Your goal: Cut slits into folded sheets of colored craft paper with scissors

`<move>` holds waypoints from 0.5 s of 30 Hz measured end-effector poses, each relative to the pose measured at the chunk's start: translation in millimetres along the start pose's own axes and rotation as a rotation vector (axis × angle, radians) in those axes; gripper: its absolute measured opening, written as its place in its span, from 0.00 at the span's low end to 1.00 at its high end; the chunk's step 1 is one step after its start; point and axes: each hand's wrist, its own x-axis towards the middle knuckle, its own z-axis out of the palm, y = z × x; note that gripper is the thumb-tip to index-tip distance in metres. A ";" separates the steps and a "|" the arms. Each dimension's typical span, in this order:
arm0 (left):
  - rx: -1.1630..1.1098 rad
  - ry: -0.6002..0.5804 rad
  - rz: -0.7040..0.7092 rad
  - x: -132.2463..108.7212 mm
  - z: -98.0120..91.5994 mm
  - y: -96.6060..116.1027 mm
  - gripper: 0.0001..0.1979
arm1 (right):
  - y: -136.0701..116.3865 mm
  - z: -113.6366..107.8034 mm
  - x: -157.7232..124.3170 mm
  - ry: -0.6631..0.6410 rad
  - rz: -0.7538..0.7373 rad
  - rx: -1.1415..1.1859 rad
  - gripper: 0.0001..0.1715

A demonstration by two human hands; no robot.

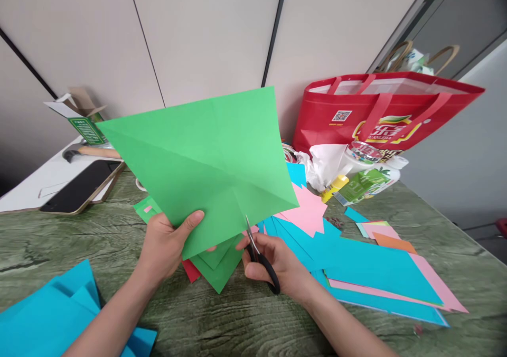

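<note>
A large green paper sheet (209,161) with crease lines is held up over the table by my left hand (166,243), whose thumb presses on its lower left corner. Black-handled scissors (269,272) are in my right hand (277,262), their blades pointing up at the sheet's lower edge. A short slit or crease runs up from the blade tips; which of the two I cannot tell. Below the sheet lie more green papers (219,272) and a bit of red paper (191,271).
Blue papers (368,267) and pink papers (307,212) spread on the right, more blue papers (51,315) at front left. A phone (81,188) and hammer (95,151) lie left. Behind stand a red bag (332,116), a yellow glue stick (335,188) and a tape roll (364,152).
</note>
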 end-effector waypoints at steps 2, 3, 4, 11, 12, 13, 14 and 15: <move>0.003 -0.001 -0.004 0.4 0.1 -0.2 0.14 | 0.3 0.3 0.0 0.002 -0.003 -0.002 0.23; 0.003 -0.002 -0.003 0.4 0.2 -0.2 0.13 | 0.4 0.5 0.0 0.004 -0.003 -0.001 0.23; 0.002 -0.002 -0.002 0.4 0.1 -0.3 0.13 | 0.5 0.8 0.0 0.005 -0.003 0.000 0.23; -0.016 -0.001 -0.010 -0.9 0.3 2.0 0.14 | 4.2 0.7 0.6 0.014 -0.011 0.002 0.23; -0.015 0.000 -0.009 -0.9 0.3 2.2 0.14 | 4.5 0.5 0.6 0.015 -0.009 0.001 0.23; -0.012 0.002 -0.007 -0.9 0.3 2.3 0.14 | 4.7 0.5 0.6 0.017 -0.007 -0.001 0.23; -0.008 0.004 -0.005 -0.8 0.3 2.2 0.14 | 4.5 0.7 0.6 0.019 -0.006 -0.004 0.23; -0.003 0.002 -0.004 -0.7 0.1 1.9 0.13 | 4.2 1.1 0.7 0.024 -0.003 -0.010 0.22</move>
